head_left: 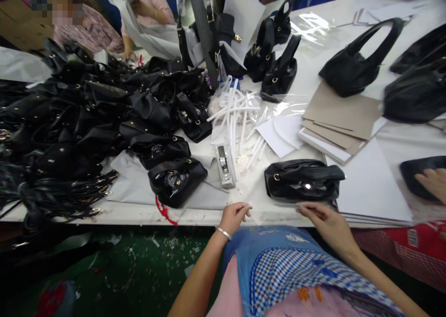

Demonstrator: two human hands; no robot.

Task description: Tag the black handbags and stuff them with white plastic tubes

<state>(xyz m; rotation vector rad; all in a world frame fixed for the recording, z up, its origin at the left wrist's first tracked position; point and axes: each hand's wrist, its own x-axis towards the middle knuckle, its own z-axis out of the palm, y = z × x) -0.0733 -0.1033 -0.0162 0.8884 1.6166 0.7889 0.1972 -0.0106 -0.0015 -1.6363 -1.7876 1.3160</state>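
Observation:
My left hand (234, 217) rests at the front edge of the white table (195, 215), its fingers curled inward, with a thin bracelet on the wrist. My right hand (324, 220) lies just right of it, fingers bent and pinched at what looks like a clear plastic sheet at the table edge. A small black handbag (303, 180) lies on its side right behind both hands, closest to the right one. A grey stapler (225, 165) stands just beyond the left hand.
A large heap of black handbags (87, 117) fills the left half. White plastic tubes (240, 117) lie in the middle, brown and white card sheets (339, 122) to the right. Another person's hand (434, 182) rests on a black bag at far right. People sit behind.

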